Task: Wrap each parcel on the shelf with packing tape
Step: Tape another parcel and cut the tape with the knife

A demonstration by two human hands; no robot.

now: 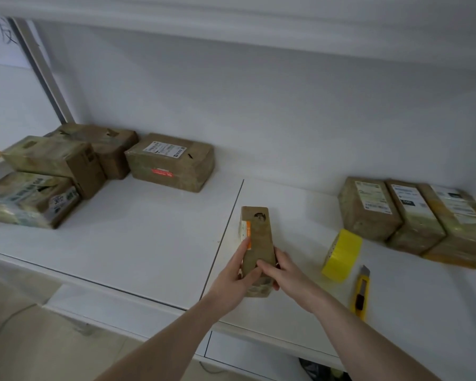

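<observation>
A narrow brown cardboard parcel (pixel 257 237) with an orange-and-white label on its left side stands on edge in the middle of the white shelf (pixel 149 243). My left hand (pixel 235 279) holds its near left side, fingers stretched along the label. My right hand (pixel 280 270) grips the near right side, thumb lying across the top. A yellow roll of packing tape (pixel 341 255) lies on the shelf to the right of the parcel. Just in front of the roll lies a yellow utility knife (pixel 361 294).
Several brown parcels (pixel 66 166) are stacked at the back left, one of them (pixel 171 160) lying alone. Three more parcels (pixel 412 215) stand side by side at the right. An upper shelf board (pixel 231 12) hangs overhead. The floor (pixel 39 339) lies below the front edge.
</observation>
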